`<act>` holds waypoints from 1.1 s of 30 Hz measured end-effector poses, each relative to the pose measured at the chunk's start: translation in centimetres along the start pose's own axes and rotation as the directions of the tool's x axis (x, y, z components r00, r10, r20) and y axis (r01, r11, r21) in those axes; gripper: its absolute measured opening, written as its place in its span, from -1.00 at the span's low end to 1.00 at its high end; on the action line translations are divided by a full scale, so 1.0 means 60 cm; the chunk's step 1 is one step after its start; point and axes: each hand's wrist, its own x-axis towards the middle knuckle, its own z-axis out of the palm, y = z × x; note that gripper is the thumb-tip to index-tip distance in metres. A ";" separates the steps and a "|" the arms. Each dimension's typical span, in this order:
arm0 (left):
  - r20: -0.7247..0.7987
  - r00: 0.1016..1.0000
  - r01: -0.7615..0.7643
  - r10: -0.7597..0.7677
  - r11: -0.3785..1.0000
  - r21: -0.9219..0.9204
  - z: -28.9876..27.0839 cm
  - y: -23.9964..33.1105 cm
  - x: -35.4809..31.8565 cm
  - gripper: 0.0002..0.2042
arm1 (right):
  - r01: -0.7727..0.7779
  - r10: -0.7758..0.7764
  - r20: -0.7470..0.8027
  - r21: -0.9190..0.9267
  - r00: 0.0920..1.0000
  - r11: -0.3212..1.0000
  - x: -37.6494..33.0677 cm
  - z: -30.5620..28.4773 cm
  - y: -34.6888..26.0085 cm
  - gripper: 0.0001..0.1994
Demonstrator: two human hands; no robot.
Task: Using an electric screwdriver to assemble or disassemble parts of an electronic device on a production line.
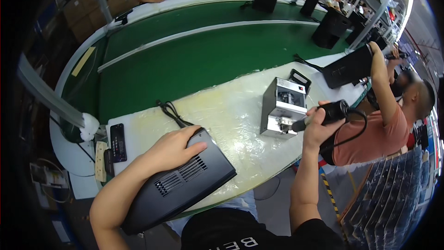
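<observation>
Pale worktable: left hand clasped over dark casing, right hand tight around corded black tool.

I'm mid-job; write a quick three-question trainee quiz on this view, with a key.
1. What is the left hand touching?
2. True or false: the right hand holds the corded black tool.
3. Which thing does the tool's tip point toward?
A. the green belt
B. the silver metal box
C. the power strip

Key: 1. The black vented casing. 2. True. 3. B.
</observation>
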 end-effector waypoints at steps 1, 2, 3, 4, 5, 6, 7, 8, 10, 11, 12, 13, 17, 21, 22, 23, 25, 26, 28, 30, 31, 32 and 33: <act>-0.016 1.000 0.021 -0.021 1.000 -0.006 -0.001 -0.003 0.001 -0.43 | 0.002 -0.001 0.044 -0.011 0.999 1.000 -0.007 0.005 -0.008 -0.71; 0.020 0.999 0.028 -0.028 0.999 -0.028 -0.003 -0.005 0.001 -0.43 | 0.004 -0.002 0.089 -0.020 0.996 1.000 -0.011 0.009 -0.020 -0.72; 0.055 0.998 0.031 -0.028 0.998 -0.051 -0.003 -0.005 0.000 -0.44 | 0.008 0.002 0.136 -0.073 0.991 0.997 -0.010 0.010 -0.032 -0.75; 0.039 0.998 0.047 -0.045 0.997 -0.058 -0.002 -0.004 0.000 -0.44 | -0.009 0.014 0.146 -0.033 0.989 0.999 -0.008 0.021 -0.049 -0.72; 0.034 0.999 0.029 -0.028 0.999 -0.036 0.001 -0.003 0.000 -0.45 | -0.033 0.028 0.157 0.025 0.987 0.999 -0.003 0.039 -0.072 -0.69; 0.029 0.999 0.015 -0.015 1.000 -0.011 0.002 -0.006 -0.002 -0.46 | -0.060 0.045 0.168 0.085 0.985 0.995 0.000 0.062 -0.098 -0.67; 0.010 1.000 -0.021 0.021 1.000 0.012 0.004 -0.010 -0.002 -0.48 | -0.050 0.025 0.181 0.135 0.983 0.990 0.007 0.083 -0.124 -0.61; 0.000 1.000 -0.012 0.012 1.000 0.008 0.007 -0.015 -0.003 -0.48 | -0.031 -0.004 0.166 0.205 0.986 0.978 0.011 0.106 -0.144 -0.55; -0.018 1.000 -0.024 0.025 0.999 0.020 0.010 -0.018 -0.002 -0.48 | 0.000 -0.073 0.207 0.333 0.976 0.943 0.023 0.143 -0.188 -0.48; -0.009 1.000 -0.015 0.015 0.999 0.034 0.009 -0.016 -0.003 -0.49 | -0.002 -0.074 0.212 0.337 0.974 0.941 0.026 0.162 -0.207 -0.48; -0.016 1.000 -0.007 0.008 1.000 0.029 0.008 -0.015 -0.006 -0.49 | -0.006 -0.104 0.242 0.415 0.965 0.910 0.026 0.184 -0.225 -0.47; -0.017 1.000 -0.009 0.010 0.999 0.041 0.008 -0.013 -0.005 -0.51 | -0.007 -0.138 0.264 0.484 0.955 0.875 0.026 0.200 -0.242 -0.45; -0.035 0.999 -0.015 0.017 0.998 0.057 0.010 -0.015 -0.007 -0.55 | -0.116 -0.059 0.299 0.536 0.952 0.836 0.008 0.256 -0.281 -0.33; -0.012 1.000 0.016 -0.016 0.999 0.045 0.006 -0.011 -0.007 -0.53 | -0.135 -0.073 0.335 0.555 0.939 0.821 -0.003 0.283 -0.285 -0.34; 0.010 0.999 0.037 -0.037 0.998 0.048 0.005 -0.009 -0.005 -0.55 | -0.135 -0.075 0.338 0.558 0.938 0.819 -0.005 0.286 -0.286 -0.35; 0.033 0.998 0.057 -0.058 0.997 0.052 0.005 -0.008 -0.002 -0.56 | -0.136 -0.078 0.341 0.561 0.937 0.817 -0.007 0.289 -0.286 -0.35; 0.038 0.997 0.060 -0.062 0.997 0.047 0.005 -0.011 -0.001 -0.57 | -0.109 -0.111 0.359 0.539 0.927 0.835 -0.011 0.296 -0.280 -0.38; 0.047 0.997 0.060 -0.062 0.997 0.045 0.006 -0.013 -0.001 -0.58 | -0.078 -0.142 0.374 0.515 0.916 0.853 -0.014 0.299 -0.277 -0.41; 0.043 0.997 0.058 -0.060 0.998 0.039 0.005 -0.012 -0.002 -0.59 | -0.082 -0.144 0.394 0.503 0.908 0.861 -0.018 0.302 -0.272 -0.40; 0.042 0.998 0.055 -0.056 0.998 0.032 0.002 -0.009 -0.001 -0.59 | -0.086 -0.142 0.413 0.487 0.899 0.869 -0.025 0.307 -0.264 -0.39; 0.062 0.996 0.061 -0.064 0.997 0.039 0.000 -0.007 -0.001 -0.58 | -0.084 -0.154 0.420 0.497 0.894 0.864 -0.031 0.310 -0.259 -0.38; 0.082 0.994 0.066 -0.070 0.997 0.047 -0.002 -0.006 0.000 -0.57 | -0.082 -0.167 0.426 0.506 0.889 0.859 -0.034 0.312 -0.256 -0.36; 0.080 0.994 0.069 -0.072 0.997 0.046 0.000 -0.008 0.000 -0.57 | -0.196 -0.131 0.457 0.600 0.880 0.776 -0.035 0.311 -0.255 -0.43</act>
